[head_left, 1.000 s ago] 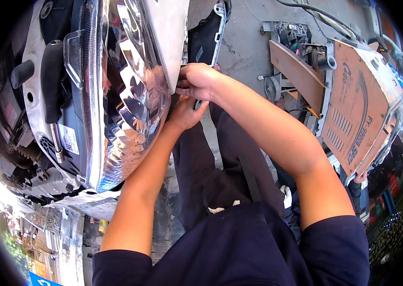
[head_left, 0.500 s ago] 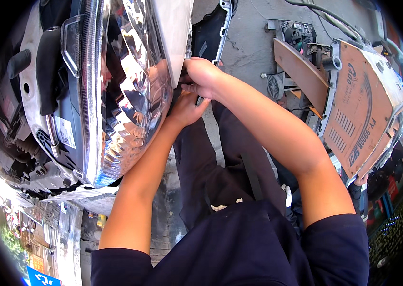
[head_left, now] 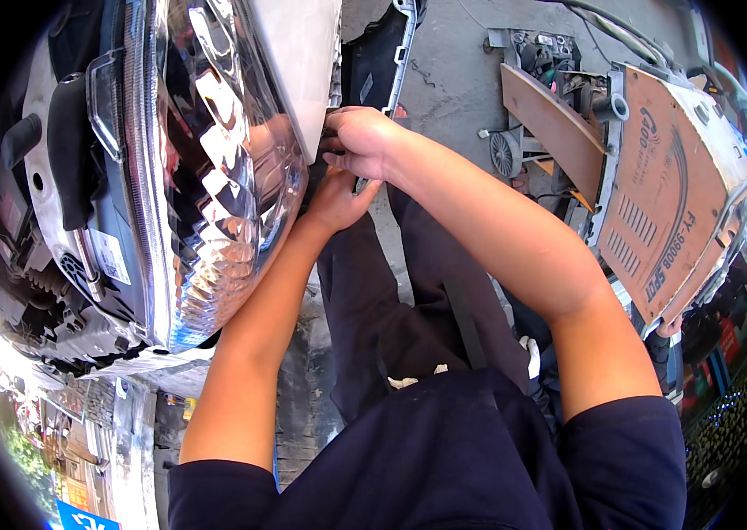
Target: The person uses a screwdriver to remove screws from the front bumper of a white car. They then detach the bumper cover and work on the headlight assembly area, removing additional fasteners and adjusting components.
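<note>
Clock laid on the view, 12 at the top edge. Nearest: dark shirt (head_left: 435, 459), then dark trousers (head_left: 365, 283) below the hands. Left forearm (head_left: 259, 344) points to about 1 o'clock, alongside the headlight's lower curve; right forearm (head_left: 497, 212) points to about 10.

Left hand (head_left: 338, 205) sits lower, just under the right hand (head_left: 366, 146); the two are close together, contact between them unclear. Right fingers curled, narrow gaps between them, bunched beside the edge of the white panel (head_left: 301, 79); whether anything is pinched, cannot tell. Left thumb out toward 1 o'clock, other left fingers mostly hidden under the right hand; grip cannot be told.

Key relation: white panel lies at 10 to 11 o'clock from the right fingers, long axis roughly 12 to 6, narrowing to a tip at its 6 o'clock end. Right hand is nearer its side edge; left is just past the tip, toward 5. Headlight (head_left: 223, 212) at 9 o'clock from both hands, long axis also near 12 to 6.

Farther: dark plastic part (head_left: 369, 66) at 12 from the hands, concrete floor (head_left: 457, 84) at 1, orange-brown machine cabinet (head_left: 647, 194) at 3 to 4, co-worker's hand (head_left: 670, 328) at its lower edge.
</note>
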`<state>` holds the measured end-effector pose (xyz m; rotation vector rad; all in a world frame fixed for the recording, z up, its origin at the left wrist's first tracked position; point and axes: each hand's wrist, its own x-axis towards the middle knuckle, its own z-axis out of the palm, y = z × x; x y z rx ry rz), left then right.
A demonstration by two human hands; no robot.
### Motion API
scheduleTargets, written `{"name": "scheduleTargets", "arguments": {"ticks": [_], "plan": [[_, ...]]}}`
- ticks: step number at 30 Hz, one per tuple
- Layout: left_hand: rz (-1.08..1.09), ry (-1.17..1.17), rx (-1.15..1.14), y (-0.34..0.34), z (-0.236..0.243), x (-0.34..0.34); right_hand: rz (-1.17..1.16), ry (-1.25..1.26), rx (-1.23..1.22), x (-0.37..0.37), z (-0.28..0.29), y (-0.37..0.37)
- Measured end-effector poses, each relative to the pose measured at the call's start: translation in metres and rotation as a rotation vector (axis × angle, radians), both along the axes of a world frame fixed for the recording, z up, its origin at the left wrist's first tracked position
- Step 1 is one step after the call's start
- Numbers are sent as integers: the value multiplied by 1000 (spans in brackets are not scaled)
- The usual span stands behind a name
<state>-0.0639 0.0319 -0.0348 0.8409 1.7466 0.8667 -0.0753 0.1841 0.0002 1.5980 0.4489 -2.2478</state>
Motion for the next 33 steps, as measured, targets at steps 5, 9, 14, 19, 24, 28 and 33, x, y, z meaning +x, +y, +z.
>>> {"name": "scheduleTargets", "arguments": {"ticks": [5, 9, 14, 19, 24, 28, 33], "plan": [[5, 42, 70, -2, -5, 1, 59, -45, 76, -4, -2, -4], [-11, 56, 103, -4, -10, 0, 150, -37, 135, -4, 5, -1], [-25, -7, -24, -3, -7, 0, 127, 25, 93, -1, 15, 7], [-6, 22, -36, -1, 1, 1, 67, 4, 42, -4, 18, 8], [0, -21, -40, -1, -3, 0, 91, -12, 44, -7, 17, 8], [-87, -46, -108, -3, -6, -2, 130, -23, 58, -8, 18, 7], [31, -5, -41, -2, -3, 2, 60, -34, 23, -9, 21, 8]]}}
